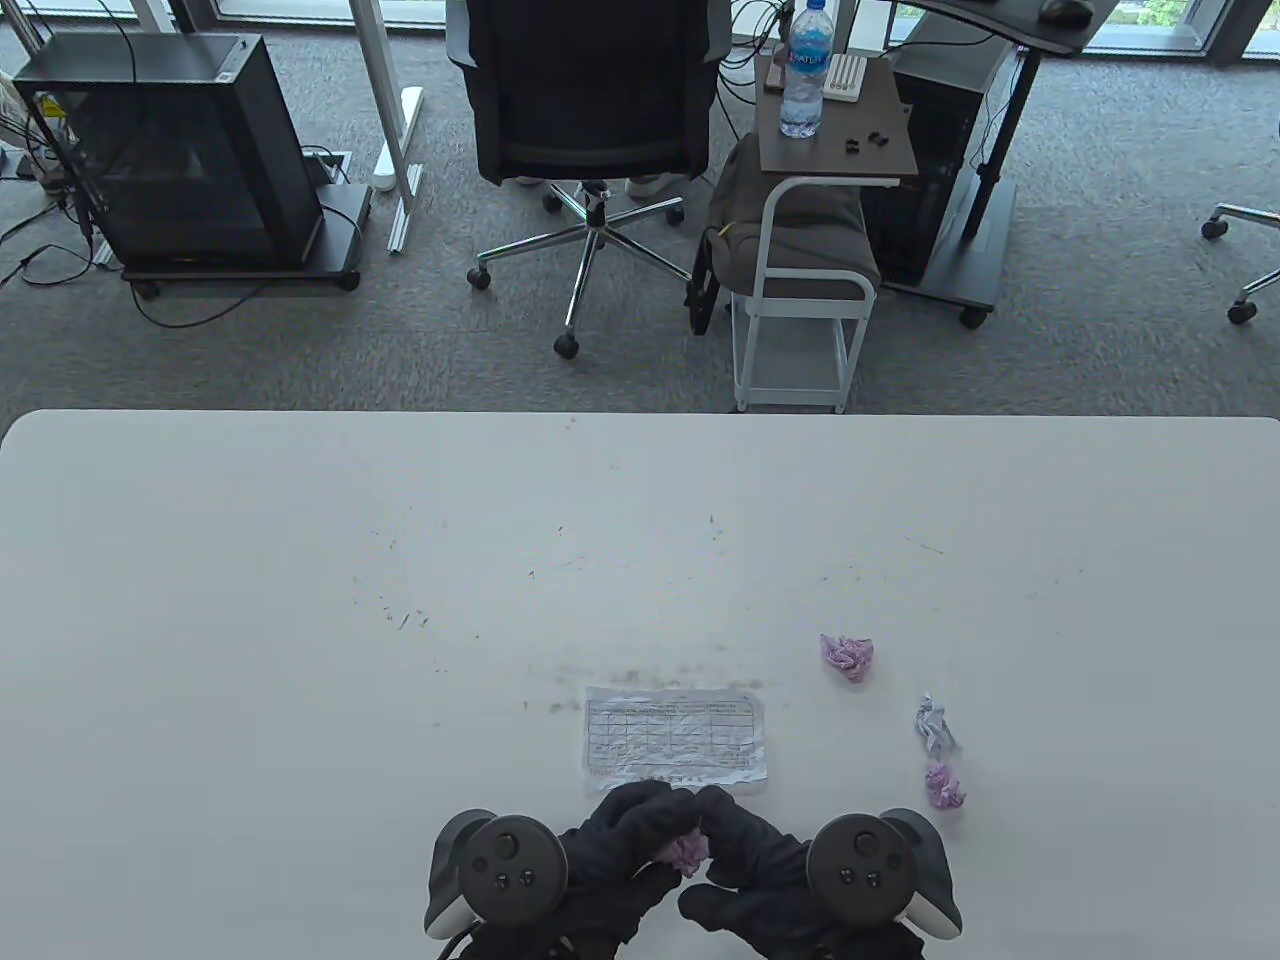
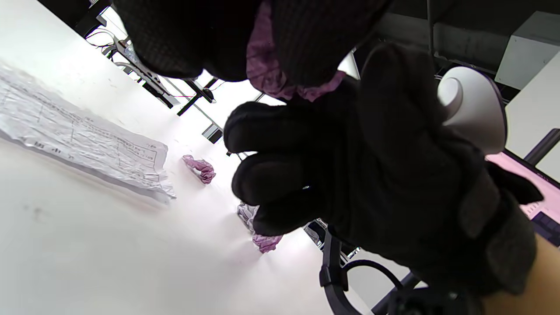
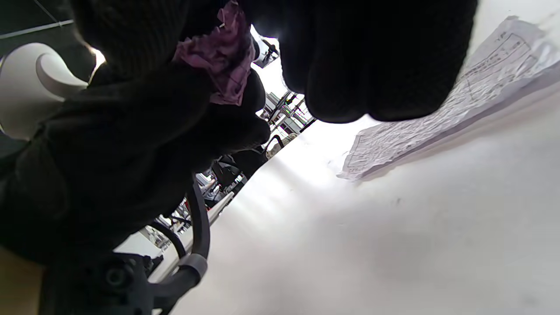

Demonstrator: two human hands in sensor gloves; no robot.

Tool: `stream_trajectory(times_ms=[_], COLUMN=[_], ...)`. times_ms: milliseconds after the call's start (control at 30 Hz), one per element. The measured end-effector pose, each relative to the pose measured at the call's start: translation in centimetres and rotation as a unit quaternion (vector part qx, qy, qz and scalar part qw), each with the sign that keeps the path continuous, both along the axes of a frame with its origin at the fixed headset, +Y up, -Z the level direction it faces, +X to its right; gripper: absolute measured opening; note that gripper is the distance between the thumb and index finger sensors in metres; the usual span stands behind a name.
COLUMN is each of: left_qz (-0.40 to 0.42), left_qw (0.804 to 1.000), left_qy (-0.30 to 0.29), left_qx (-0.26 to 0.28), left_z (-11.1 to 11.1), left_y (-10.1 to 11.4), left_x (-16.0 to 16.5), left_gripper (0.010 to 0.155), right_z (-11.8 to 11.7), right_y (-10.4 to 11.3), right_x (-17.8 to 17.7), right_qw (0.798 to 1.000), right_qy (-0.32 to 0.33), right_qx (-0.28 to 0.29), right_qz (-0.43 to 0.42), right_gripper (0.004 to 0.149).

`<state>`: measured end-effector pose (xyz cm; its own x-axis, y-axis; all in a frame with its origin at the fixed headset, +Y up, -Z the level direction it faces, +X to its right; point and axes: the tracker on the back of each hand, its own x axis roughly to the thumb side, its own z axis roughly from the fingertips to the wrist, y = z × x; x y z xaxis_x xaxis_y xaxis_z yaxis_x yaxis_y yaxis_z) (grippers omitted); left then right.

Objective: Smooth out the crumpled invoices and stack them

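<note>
A flattened white invoice [image 1: 674, 739] lies on the white table [image 1: 300, 620] just beyond my hands; it also shows in the left wrist view [image 2: 78, 135] and the right wrist view [image 3: 442, 122]. My left hand [image 1: 625, 835] and right hand [image 1: 745, 845] meet at the table's near edge and together pinch a crumpled pink invoice [image 1: 688, 851], held above the table, also seen in the left wrist view [image 2: 271, 74] and the right wrist view [image 3: 223, 52]. Three crumpled balls lie to the right: a pink one [image 1: 848, 655], a white one [image 1: 934, 724] and a pink one [image 1: 944, 785].
Beyond the table's far edge stand an office chair [image 1: 590, 110], a small side table [image 1: 835, 150] with a water bottle [image 1: 805, 70], and a black cabinet [image 1: 170, 150] on the carpet.
</note>
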<state>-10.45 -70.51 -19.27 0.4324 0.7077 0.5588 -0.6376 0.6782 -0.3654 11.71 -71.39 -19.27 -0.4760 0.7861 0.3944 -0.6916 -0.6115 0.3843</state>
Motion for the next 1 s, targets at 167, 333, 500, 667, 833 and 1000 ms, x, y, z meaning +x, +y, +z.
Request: stream_trajectory(times_ms=[167, 333, 500, 667, 833, 1000], left_qz=[-0.031, -0.022, 0.066, 0.102, 0.125, 0.146], left_qw=[0.999, 0.999, 0.985, 0.985, 0.982, 0.977], left_qy=[-0.004, 0.005, -0.026, -0.007, 0.017, 0.019], left_qx=[0.025, -0.028, -0.156, -0.142, -0.139, -0.153], left_z=[0.4, -0.1, -0.3, -0.6, -0.6, -0.6], left_y=[0.2, -0.4, -1.5, -0.8, -0.6, -0.6], left_x=[0.5, 0.2, -0.2, -0.7, -1.4, -1.8], left_gripper=[0.072, 0.072, 0.065, 0.05, 0.047, 0.048], right_z=[0.1, -0.1, 0.6, 0.4, 0.2, -0.1], right_y=[-0.6, 0.0, 0.7, 0.9, 0.9, 0.4], right_x=[-0.1, 0.9, 0.9, 1.2, 1.4, 2.2], right_qw=[0.991, 0.992, 0.991, 0.987, 0.985, 0.984], right_qy=[-0.045, -0.073, -0.068, -0.076, -0.09, -0.102], right_qx=[-0.049, -0.002, 0.022, 0.039, 0.053, 0.039], right_qz=[-0.115, -0.101, -0.111, -0.14, -0.136, -0.137], right_gripper=[0.054, 0.046, 0.045, 0.043, 0.043, 0.043])
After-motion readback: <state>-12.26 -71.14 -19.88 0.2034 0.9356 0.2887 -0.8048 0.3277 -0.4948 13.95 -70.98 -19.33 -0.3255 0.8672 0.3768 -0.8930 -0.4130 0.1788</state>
